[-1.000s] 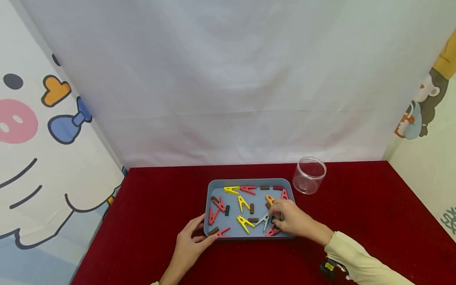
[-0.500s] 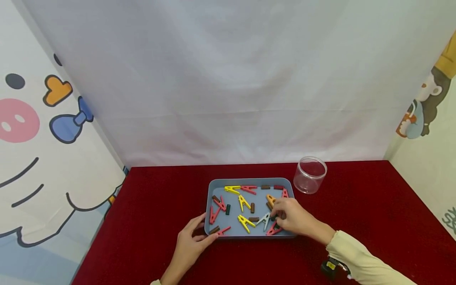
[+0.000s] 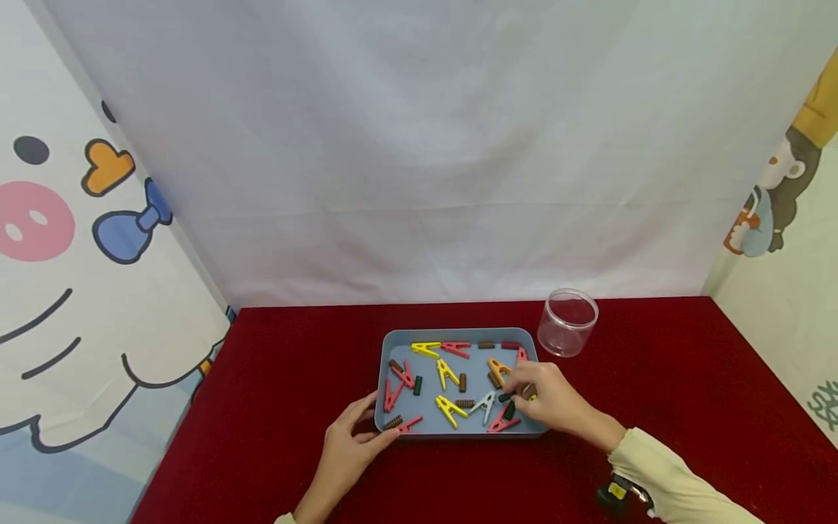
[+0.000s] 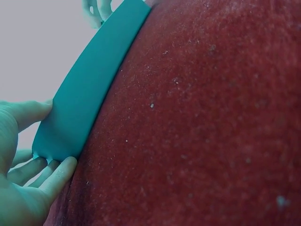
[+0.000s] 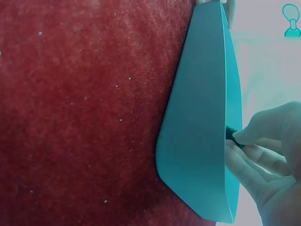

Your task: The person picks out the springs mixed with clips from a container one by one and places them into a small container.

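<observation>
A shallow grey-blue tray (image 3: 425, 335) holds small plastic clips and coil springs. My left hand (image 3: 350, 447) grips its near left corner; the left wrist view shows thumb and fingers around that corner of the tray (image 4: 89, 80). Over the tray's right side, my right hand (image 3: 546, 397) pinches a dark green spring (image 3: 505, 397) between thumb and fingertips. In the right wrist view this spring (image 5: 233, 133) pokes out just past the rim. Close under the fingers lie another dark green spring (image 3: 509, 411), a pink clip (image 3: 503, 423) and a pale grey clip (image 3: 484, 405). Part of the tray's right end is hidden.
A clear round jar (image 3: 567, 324) stands behind the tray's right corner. Yellow clips (image 3: 450, 410), an orange clip (image 3: 499, 368) and brown springs (image 3: 463, 383) lie spread in the tray. Dark red cloth (image 3: 294, 364) covers the table, with a white curtain behind.
My right hand has shifted slightly right, bringing the dark green spring at its fingertips and the one beneath it into plainer view. My left hand keeps its place at the tray's corner.
</observation>
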